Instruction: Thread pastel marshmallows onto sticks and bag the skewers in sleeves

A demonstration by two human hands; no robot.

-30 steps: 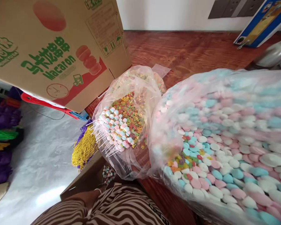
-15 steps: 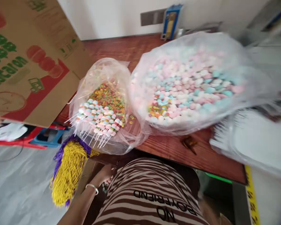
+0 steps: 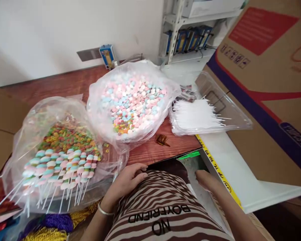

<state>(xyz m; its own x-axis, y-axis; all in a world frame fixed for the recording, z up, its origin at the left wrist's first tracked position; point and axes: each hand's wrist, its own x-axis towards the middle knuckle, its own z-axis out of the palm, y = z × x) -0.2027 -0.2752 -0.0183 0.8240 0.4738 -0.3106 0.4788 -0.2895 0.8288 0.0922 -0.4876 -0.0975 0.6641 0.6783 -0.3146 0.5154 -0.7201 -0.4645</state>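
Observation:
My left hand (image 3: 128, 180), with a bangle at the wrist, is in front of the striped shirt near the table's front edge. Its fingers are stretched out, thumb apart, with nothing visible in them. Off to the right, my right hand (image 3: 205, 179) hangs low beside the table corner; its fingers are turned away and hidden. Left of my left hand, candy skewers (image 3: 62, 167) of pastel marshmallows on white sticks lie in a clear plastic bag (image 3: 27, 130) in front of colourful ring candies (image 3: 67, 138). A second bag (image 3: 96, 100) contains loose pink, white and blue marshmallows (image 3: 137, 97).
White sticks (image 3: 195, 113) fill a clear plastic tray (image 3: 237, 122) on the right. A brown hair claw (image 3: 162, 140) lies on the red wooden table (image 3: 140, 155). Cardboard boxes stand at the left (image 3: 5, 124) and right (image 3: 273, 83). Shelving (image 3: 175, 30) is behind.
The view has swung right, bringing the stick tray, shelving and right-hand box into sight. My left hand has risen from beside my body to the table edge; my right hand has come into view.

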